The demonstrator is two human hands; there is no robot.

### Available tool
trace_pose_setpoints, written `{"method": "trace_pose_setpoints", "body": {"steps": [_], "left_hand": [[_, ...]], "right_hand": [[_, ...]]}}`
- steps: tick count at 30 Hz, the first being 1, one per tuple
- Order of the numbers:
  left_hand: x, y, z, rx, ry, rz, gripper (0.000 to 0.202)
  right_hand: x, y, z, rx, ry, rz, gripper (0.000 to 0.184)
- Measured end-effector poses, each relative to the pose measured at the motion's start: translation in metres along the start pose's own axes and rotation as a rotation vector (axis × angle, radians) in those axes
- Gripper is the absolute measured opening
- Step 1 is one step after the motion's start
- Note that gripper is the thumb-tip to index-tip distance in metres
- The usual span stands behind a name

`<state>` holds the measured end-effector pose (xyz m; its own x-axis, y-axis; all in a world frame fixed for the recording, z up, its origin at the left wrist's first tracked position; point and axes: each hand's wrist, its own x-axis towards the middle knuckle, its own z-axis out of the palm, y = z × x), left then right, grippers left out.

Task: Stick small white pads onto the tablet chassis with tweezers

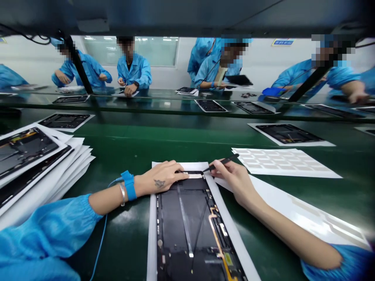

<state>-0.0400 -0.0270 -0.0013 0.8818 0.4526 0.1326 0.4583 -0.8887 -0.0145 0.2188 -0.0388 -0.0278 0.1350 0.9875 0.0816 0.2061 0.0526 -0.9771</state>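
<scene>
A black open tablet chassis [190,226] lies on a white sheet [152,234] in front of me on the green belt. My left hand [161,177] rests flat on its far left corner, fingers stretched toward a pale strip [195,176] at the top edge. My right hand [233,175] is closed on black tweezers [221,162], their tip touching the strip's right end. A blue wrist strap [129,184] with a cord is on my left wrist.
A stack of chassis on white sheets [35,164] sits at my left. A sheet of pale stickers [281,162] lies at the right, another sheet [307,218] under my right forearm. More chassis [288,134] lie farther on. Several people in blue coats work at the far side.
</scene>
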Motion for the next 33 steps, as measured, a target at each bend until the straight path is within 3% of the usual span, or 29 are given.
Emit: {"method": "trace_pose_setpoints", "body": {"steps": [6, 10, 14, 17, 20, 25, 33], "left_hand": [[0.019, 0.015, -0.008, 0.222, -0.076, -0.011, 0.05], [0.028, 0.02, 0.001, 0.312, -0.003, -0.008, 0.048], [0.016, 0.01, 0.007, 0.176, 0.013, -0.033, 0.035], [0.003, 0.001, 0.01, 0.044, 0.073, -0.074, 0.024], [-0.002, -0.003, 0.013, 0.01, 0.107, -0.073, 0.019], [0.002, -0.003, 0.018, 0.015, 0.118, -0.032, 0.015], [0.001, -0.004, 0.021, 0.029, 0.17, 0.008, 0.016]], "right_hand": [[0.002, -0.003, 0.003, 0.097, 0.018, -0.027, 0.053], [-0.001, -0.011, -0.004, -0.129, -0.026, -0.256, 0.041], [0.001, -0.026, -0.002, -0.499, -0.256, -0.618, 0.021], [0.007, -0.034, 0.012, -0.736, -0.503, -0.769, 0.017], [0.015, -0.038, 0.026, -0.926, -0.662, -0.769, 0.014], [0.019, -0.049, 0.038, -1.091, -0.817, -0.717, 0.014], [0.021, -0.062, 0.044, -1.225, -0.95, -0.775, 0.015]]}}
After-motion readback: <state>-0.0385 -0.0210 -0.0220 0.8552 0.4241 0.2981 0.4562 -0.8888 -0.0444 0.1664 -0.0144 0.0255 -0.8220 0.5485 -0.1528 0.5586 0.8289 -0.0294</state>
